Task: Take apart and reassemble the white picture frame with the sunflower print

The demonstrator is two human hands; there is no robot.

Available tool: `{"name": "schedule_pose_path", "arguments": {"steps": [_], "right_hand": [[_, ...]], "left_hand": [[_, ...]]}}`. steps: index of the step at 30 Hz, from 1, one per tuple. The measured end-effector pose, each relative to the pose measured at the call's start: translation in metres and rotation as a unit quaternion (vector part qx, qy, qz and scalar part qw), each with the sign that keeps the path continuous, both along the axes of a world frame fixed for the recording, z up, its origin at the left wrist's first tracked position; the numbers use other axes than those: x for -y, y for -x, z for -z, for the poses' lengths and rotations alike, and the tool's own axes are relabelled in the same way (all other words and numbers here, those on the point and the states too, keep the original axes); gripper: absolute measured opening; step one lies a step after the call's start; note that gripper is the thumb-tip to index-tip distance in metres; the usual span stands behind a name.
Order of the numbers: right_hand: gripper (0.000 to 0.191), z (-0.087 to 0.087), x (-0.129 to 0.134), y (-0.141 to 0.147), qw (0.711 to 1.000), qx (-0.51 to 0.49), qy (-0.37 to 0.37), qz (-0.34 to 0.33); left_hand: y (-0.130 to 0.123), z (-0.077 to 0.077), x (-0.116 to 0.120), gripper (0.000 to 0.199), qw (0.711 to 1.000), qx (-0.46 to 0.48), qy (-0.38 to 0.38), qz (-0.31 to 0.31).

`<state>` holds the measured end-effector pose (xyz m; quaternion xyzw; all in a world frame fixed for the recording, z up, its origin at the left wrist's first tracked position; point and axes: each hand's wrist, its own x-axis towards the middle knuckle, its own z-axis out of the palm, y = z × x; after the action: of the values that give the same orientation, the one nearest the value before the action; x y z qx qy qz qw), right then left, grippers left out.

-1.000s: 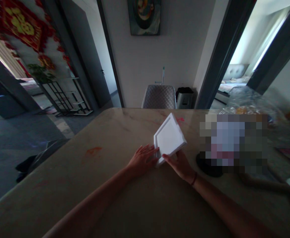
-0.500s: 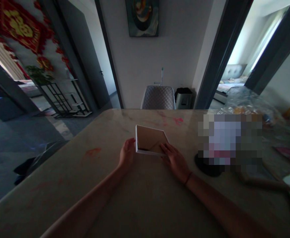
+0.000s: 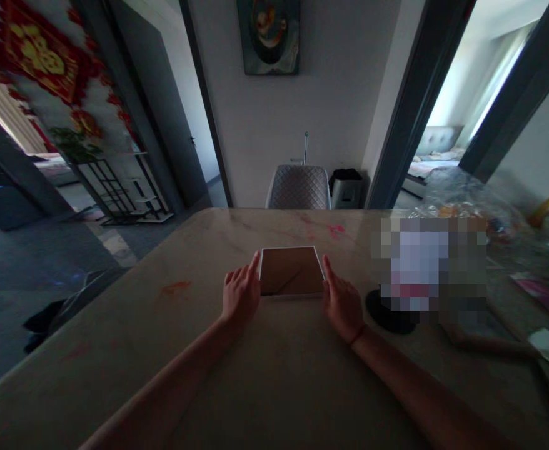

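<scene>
A shallow, white-edged box with a brown inside [image 3: 291,270] lies squarely in front of me, its inner face up. A thin dark line crosses its floor. My left hand [image 3: 241,294] is closed at the left side of the box, index finger straight along the edge and the other fingers curled. On the opposite side my right hand [image 3: 344,305] holds the right edge in the same way, index finger pointing forward. Both thumbs are partly hidden near the front corners.
A black round base [image 3: 389,315] stands right of my right hand, below a blurred-out patch. Clear plastic bags [image 3: 466,200] lie at the table's [image 3: 256,387] far right. A quilted chair [image 3: 299,187] is beyond the far edge. Reddish stains mark the tabletop.
The box has turned from a slant to lie square to me. My right hand has moved off its inside to the right edge. My left index finger now runs along the left edge.
</scene>
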<state>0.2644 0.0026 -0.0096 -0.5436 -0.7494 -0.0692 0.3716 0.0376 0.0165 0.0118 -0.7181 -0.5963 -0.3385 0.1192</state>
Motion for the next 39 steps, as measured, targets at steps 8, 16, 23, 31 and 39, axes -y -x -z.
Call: {"name": "schedule_pose_path", "arguments": {"steps": [8, 16, 23, 31, 39], "right_hand": [[0.062, 0.005, -0.006, -0.004, 0.995, -0.047, 0.079, 0.031], [0.057, 0.010, -0.013, -0.001, 0.983, -0.064, 0.140, 0.103], [0.046, -0.004, -0.013, -0.008, 0.939, -0.306, 0.155, -0.009], [0.039, -0.006, 0.013, 0.030, 0.901, -0.395, 0.143, -0.107], [0.047, 0.004, 0.012, 0.028, 0.963, -0.242, 0.067, -0.099]], "left_hand": [[0.000, 0.000, -0.001, 0.057, 0.996, -0.056, 0.072, -0.018], [0.006, 0.003, -0.006, 0.035, 0.994, -0.034, 0.098, -0.024], [0.001, 0.008, -0.004, 0.047, 0.993, -0.071, 0.094, 0.029], [-0.008, 0.004, 0.005, 0.030, 0.958, -0.152, 0.131, 0.204], [-0.001, 0.008, -0.003, 0.037, 0.999, 0.028, 0.033, 0.033]]}}
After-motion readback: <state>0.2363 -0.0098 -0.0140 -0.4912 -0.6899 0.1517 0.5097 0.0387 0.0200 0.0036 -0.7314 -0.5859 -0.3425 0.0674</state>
